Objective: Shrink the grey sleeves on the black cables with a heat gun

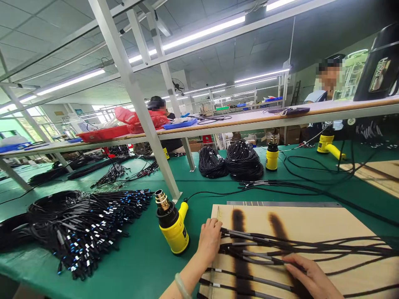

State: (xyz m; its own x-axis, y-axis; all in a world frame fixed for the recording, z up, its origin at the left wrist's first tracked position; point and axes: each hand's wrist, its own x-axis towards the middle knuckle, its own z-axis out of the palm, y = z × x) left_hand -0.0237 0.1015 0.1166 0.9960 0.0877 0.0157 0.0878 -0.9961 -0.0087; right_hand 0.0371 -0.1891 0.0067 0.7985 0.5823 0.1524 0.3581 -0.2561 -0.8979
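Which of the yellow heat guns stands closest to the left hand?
The heat gun standing nozzle-up just beside the left hand, at the wooden board's edge; the others stand farther back.

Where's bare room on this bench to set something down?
Bare green mat lies between the cable pile and the heat gun, and behind the board toward the coils. The board is crowded with cables under both hands.

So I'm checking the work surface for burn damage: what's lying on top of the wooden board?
Black cables run across the wooden board, with the left hand and right hand on them. Two dark scorch streaks show; cables and hands cover parts of them.
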